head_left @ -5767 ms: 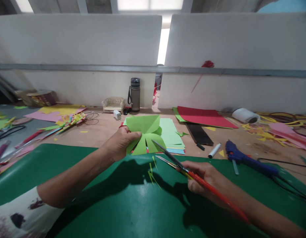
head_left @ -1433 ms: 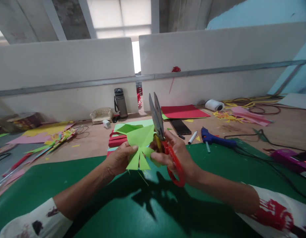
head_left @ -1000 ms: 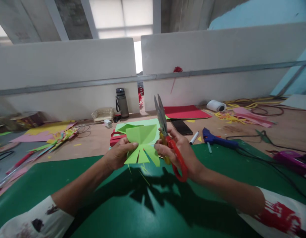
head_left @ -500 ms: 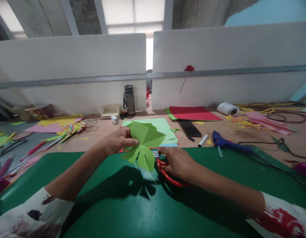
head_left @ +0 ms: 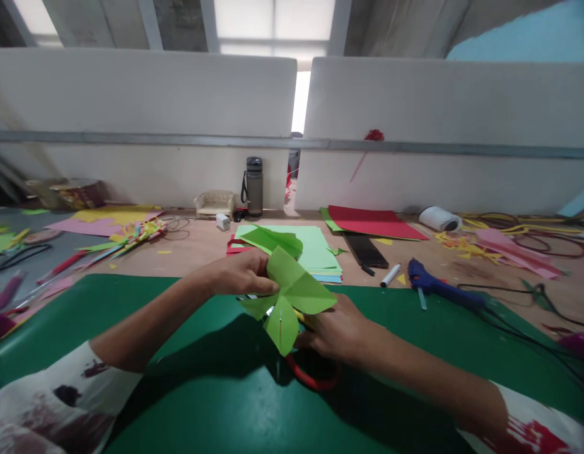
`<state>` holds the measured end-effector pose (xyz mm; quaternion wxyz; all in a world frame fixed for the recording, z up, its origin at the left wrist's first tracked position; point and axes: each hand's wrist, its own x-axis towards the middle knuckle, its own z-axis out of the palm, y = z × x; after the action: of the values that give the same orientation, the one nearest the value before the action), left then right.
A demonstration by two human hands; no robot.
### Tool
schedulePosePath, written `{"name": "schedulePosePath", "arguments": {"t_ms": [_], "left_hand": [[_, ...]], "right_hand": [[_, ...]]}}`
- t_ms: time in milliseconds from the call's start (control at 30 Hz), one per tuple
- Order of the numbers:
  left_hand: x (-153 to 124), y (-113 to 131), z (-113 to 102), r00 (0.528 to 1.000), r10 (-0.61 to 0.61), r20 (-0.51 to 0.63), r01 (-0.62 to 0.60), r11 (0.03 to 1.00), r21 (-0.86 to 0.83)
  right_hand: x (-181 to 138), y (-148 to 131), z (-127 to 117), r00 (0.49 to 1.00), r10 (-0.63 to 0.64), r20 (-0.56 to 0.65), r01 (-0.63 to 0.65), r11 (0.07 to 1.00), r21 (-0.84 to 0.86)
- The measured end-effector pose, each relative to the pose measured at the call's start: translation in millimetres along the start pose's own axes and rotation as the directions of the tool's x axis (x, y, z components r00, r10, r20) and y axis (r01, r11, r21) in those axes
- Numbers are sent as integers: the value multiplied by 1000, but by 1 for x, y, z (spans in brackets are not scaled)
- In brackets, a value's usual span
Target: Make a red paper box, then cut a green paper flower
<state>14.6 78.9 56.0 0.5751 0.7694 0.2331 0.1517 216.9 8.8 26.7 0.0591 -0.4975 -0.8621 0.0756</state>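
Note:
My left hand (head_left: 242,272) pinches a light green paper flower (head_left: 296,287) by its edge, above the green mat (head_left: 216,403). Its rounded petals are folded and spread, and a slit shows in the lowest one. Red-handled scissors (head_left: 315,381) are gripped in my right hand (head_left: 342,328), close beside the flower. The blades are mostly hidden behind the petals, so I cannot tell how far apart they are. Another folded green paper piece (head_left: 273,239) lies beyond, on a stack of pale green sheets (head_left: 315,243).
Red paper sheets (head_left: 377,222) overlap a black phone (head_left: 365,251). To the right lie a white marker (head_left: 390,275) and a blue glue gun (head_left: 438,285) with its cord. A grey bottle (head_left: 255,188) stands at the back near a tiny sofa (head_left: 215,203). Paper strips (head_left: 135,236) are at left.
The flower has turned and shifted right and slightly down in my left hand. My right hand and the scissors have moved lower, with the blades now behind the petals. The view has shifted slightly.

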Motion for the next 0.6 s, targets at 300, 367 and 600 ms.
{"name": "schedulePosePath", "arguments": {"t_ms": [300,367,600], "left_hand": [[-3,12,3,1000,2,20,-6,978,207],[-2,13,7,1000,-2,28,-5,968,251],[0,13,18,997,49,58,-71,874,481]], "right_hand": [[1,25,-46,940,191,-283,-40,886,463],[3,16,-45,962,158,-224,-18,851,525],[14,-2,-30,1000,14,-22,1,820,572]]}}
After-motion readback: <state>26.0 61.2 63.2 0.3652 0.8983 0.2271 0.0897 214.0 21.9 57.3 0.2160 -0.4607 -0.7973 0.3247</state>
